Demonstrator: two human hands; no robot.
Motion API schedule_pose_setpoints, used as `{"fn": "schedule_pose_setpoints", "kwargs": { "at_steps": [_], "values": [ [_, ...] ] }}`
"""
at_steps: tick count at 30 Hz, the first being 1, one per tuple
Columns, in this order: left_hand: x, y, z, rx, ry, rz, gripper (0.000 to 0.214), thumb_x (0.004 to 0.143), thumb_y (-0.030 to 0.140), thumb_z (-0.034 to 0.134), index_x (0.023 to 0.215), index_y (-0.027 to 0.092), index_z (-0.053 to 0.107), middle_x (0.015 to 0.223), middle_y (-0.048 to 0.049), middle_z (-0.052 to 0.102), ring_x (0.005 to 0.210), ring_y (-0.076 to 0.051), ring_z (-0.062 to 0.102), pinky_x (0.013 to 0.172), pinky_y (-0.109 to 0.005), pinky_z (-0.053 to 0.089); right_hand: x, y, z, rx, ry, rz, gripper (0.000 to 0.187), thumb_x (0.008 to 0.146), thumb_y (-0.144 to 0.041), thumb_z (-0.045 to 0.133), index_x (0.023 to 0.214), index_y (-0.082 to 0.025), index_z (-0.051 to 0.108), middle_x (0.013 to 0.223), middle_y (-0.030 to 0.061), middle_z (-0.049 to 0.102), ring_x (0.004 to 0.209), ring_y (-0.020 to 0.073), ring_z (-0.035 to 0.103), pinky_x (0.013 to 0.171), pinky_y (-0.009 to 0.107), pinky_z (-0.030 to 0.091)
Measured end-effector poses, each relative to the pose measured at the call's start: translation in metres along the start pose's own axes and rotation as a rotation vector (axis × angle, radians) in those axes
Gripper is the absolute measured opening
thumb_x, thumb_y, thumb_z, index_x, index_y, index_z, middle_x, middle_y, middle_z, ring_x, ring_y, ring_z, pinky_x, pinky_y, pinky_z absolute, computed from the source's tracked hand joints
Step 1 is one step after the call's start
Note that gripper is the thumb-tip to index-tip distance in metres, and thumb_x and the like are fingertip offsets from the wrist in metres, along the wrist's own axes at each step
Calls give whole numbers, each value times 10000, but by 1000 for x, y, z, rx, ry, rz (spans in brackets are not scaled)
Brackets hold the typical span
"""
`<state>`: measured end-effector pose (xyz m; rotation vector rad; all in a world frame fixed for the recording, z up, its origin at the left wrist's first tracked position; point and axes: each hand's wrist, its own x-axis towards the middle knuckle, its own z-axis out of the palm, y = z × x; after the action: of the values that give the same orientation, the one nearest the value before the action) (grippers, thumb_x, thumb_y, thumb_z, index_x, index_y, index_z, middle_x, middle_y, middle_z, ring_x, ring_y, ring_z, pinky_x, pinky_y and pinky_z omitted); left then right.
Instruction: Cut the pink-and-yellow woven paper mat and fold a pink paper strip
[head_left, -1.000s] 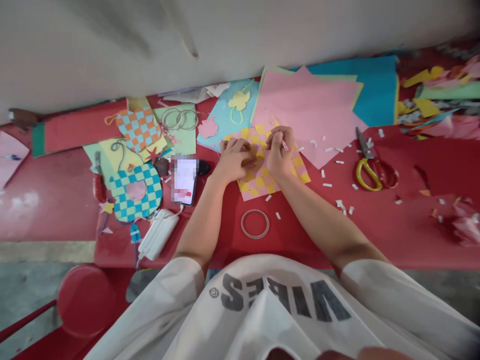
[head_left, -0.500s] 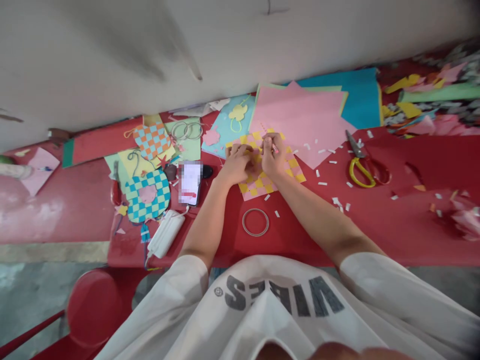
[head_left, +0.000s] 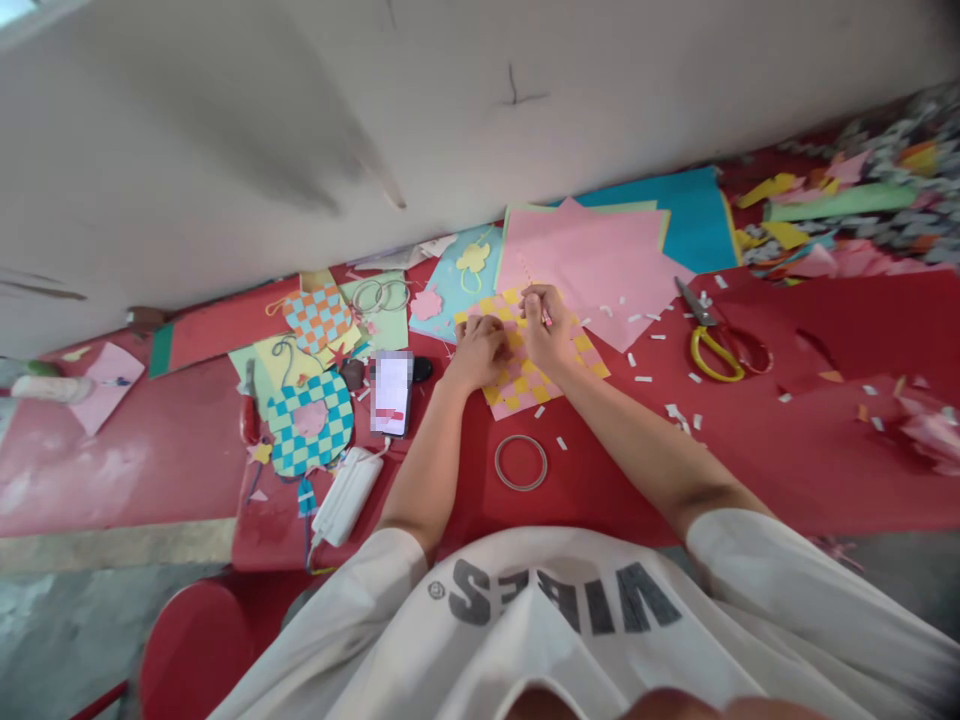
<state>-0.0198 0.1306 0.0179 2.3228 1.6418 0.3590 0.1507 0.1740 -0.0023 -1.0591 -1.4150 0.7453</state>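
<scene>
A pink and yellow woven paper mat (head_left: pixel 529 375) lies on the red table (head_left: pixel 787 450) in front of me. My left hand (head_left: pixel 480 350) rests on its left part, fingers curled and pressing down on the weave. My right hand (head_left: pixel 546 335) sits on the mat's upper part with its fingers pinched round a small pink and white thing that looks like a pen or glue stick. The two hands nearly touch.
Yellow-handled scissors (head_left: pixel 712 335) lie to the right among white paper scraps. A tape ring (head_left: pixel 520 462) sits near my chest. A phone (head_left: pixel 392 392), a white charger (head_left: pixel 346 496), woven hearts (head_left: pixel 309 422) and coloured sheets (head_left: pixel 592 255) lie around. A wall runs behind.
The view has shifted, so everything sits a little lower and to the right. Both hands stay on the woven mat, with the right hand's pinch slightly farther up it.
</scene>
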Motion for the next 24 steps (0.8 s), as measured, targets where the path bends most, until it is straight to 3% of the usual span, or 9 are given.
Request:
{"fn": "schedule_pose_setpoints", "kwargs": {
  "at_steps": [3, 5, 8, 10, 12, 15, 17, 21, 24],
  "values": [
    [-1, -1, -6, 14, 202, -169, 234, 1031, 344, 597, 1198, 256, 736, 1491, -135, 675, 1393, -347, 546, 1174, -592, 354, 31, -2, -28, -262, -10, 18, 360, 1132, -566, 465, 1148, -267, 665, 1041, 77, 692, 925, 242, 644, 904, 432, 536],
    [-1, -3, -7, 41, 302, -318, 390, 1046, 401, 579, 1410, 279, 648, 1572, -138, 641, 1481, -362, 506, 1245, -627, 301, 52, 4, -56, -497, -51, 95, 360, 1092, -537, 534, 1210, -238, 695, 1194, 135, 714, 1082, 300, 669, 1045, 516, 507],
    [-1, -6, -3, 76, 256, -434, 766, 991, 493, 642, 1677, 239, 413, 1683, -178, 551, 1625, -408, 373, 1331, -694, 182, 71, 19, -91, -850, -45, 247, 570, 1004, -544, 639, 1448, -186, 638, 1577, 248, 576, 1492, 473, 479, 1232, 716, 298],
    [-1, -8, 1, 82, 205, -441, 941, 939, 531, 698, 1737, 214, 314, 1721, -199, 503, 1667, -437, 311, 1346, -738, 122, 73, 27, -100, -957, -51, 258, 662, 999, -533, 628, 1551, -173, 562, 1731, 263, 422, 1616, 506, 311, 1259, 760, 200],
    [-1, -10, 3, 84, 203, -424, 996, 902, 560, 749, 1738, 226, 323, 1704, -202, 516, 1666, -449, 315, 1351, -757, 91, 69, 30, -97, -941, -122, 198, 648, 1027, -501, 582, 1589, -182, 529, 1735, 244, 439, 1617, 478, 328, 1277, 741, 184],
    [-1, -12, 5, 69, 241, -395, 968, 854, 544, 823, 1686, 246, 426, 1610, -201, 586, 1617, -454, 385, 1357, -742, 105, 60, 29, -79, -824, -327, 118, 632, 1034, -467, 580, 1616, -230, 509, 1548, 200, 655, 1498, 428, 500, 1286, 689, 239],
    [-1, -16, 7, 36, 273, -365, 906, 841, 464, 846, 1647, 260, 483, 1566, -193, 604, 1556, -447, 455, 1350, -720, 160, 56, 29, -67, -777, -408, 121, 683, 1010, -445, 620, 1650, -268, 461, 1463, 178, 718, 1440, 423, 552, 1270, 687, 282],
    [3, -32, 14, -105, 420, -236, 630, 924, 182, 670, 1541, 266, 577, 1354, -139, 697, 1330, -337, 639, 1282, -631, 331, 54, 40, -57, -678, -391, 141, 745, 967, -371, 656, 1667, -301, 410, 1450, 148, 728, 1428, 421, 568, 1248, 716, 312],
    [7, -49, 19, -350, 582, -98, 426, 1006, 201, 569, 1424, 236, 640, 1102, -94, 688, 1065, -248, 684, 1053, -454, 542, 58, 54, -59, -519, -368, 185, 719, 977, -367, 638, 1653, -324, 398, 1406, 106, 741, 1333, 360, 649, 1219, 679, 389]
  ]
}}
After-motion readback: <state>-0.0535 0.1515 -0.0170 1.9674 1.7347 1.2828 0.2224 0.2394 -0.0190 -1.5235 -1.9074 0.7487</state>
